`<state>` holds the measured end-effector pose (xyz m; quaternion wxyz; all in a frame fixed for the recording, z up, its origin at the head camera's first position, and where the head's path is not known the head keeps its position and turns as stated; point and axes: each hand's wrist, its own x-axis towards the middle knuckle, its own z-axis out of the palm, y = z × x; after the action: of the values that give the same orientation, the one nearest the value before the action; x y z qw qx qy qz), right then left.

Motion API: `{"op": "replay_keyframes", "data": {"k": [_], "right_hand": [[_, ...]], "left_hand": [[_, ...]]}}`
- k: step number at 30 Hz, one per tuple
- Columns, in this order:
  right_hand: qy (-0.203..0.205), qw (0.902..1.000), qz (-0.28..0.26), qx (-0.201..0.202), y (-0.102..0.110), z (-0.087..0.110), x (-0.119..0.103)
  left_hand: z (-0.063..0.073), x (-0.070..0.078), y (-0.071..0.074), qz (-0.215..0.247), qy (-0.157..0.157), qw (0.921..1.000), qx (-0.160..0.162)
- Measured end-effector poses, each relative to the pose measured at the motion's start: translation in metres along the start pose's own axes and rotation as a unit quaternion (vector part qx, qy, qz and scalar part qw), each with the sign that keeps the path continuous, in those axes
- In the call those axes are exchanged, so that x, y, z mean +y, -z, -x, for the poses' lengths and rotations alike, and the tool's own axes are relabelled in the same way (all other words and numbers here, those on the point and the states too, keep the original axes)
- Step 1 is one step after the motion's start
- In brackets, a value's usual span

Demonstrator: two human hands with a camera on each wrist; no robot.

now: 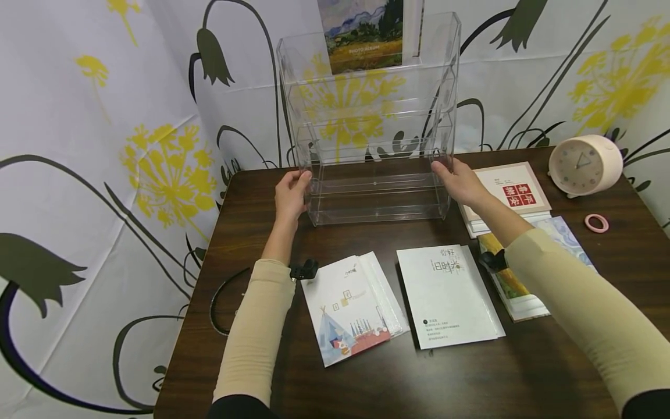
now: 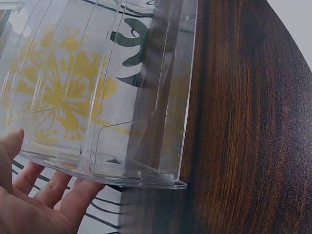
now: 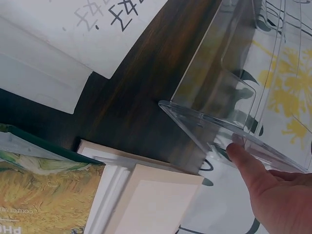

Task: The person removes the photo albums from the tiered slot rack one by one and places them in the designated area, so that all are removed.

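Observation:
A clear acrylic tiered rack (image 1: 376, 186) stands upright near the back of the wooden table. My left hand (image 1: 291, 195) grips its left side panel low down; in the left wrist view the thumb lies at the panel's edge, with the fingers along its outer face. At the opposite side, my right hand (image 1: 463, 183) holds the right panel at a similar height. Its thumb (image 3: 243, 161) presses on the panel in the right wrist view, while the other fingers are partly hidden. A photo album (image 1: 363, 41) with a painted landscape cover sits in the top tier, beside a pale-edged item.
In front lie white booklets with a tent picture (image 1: 340, 326) and white booklets with black lettering (image 1: 447, 302). To the right are a cream stack with a red print (image 1: 502, 186), painted-cover albums (image 1: 510, 291), a round clock (image 1: 578, 166) and a pink ring (image 1: 597, 223). A black cord (image 1: 213, 308) lies left.

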<state>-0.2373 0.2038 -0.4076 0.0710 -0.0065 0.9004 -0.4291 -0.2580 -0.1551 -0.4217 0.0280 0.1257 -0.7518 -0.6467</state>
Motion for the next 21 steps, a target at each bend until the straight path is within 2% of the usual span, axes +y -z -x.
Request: {"op": "replay_keyframes", "data": {"k": [6,13,17,19,21], "right_hand": [[0.008,0.9999,0.011,0.008,-0.001,-0.001,0.0],[0.011,0.9998,0.014,0.012,-0.002,-0.002,0.001],[0.012,0.9997,0.015,0.015,-0.002,-0.002,0.001],[0.014,0.9997,0.015,0.016,-0.002,-0.002,0.001],[0.015,0.9997,0.013,0.016,-0.002,-0.003,0.001]], "left_hand": [[0.001,-0.002,-0.001,0.006,-0.004,1.0,0.001],[0.0,-0.002,-0.001,-0.023,-0.025,0.9994,0.002],[-0.002,0.003,0.001,-0.044,-0.041,0.9982,-0.002],[-0.004,0.008,0.003,-0.061,-0.06,0.9963,0.01],[-0.006,0.016,0.004,-0.068,-0.089,0.9929,0.04]]}}
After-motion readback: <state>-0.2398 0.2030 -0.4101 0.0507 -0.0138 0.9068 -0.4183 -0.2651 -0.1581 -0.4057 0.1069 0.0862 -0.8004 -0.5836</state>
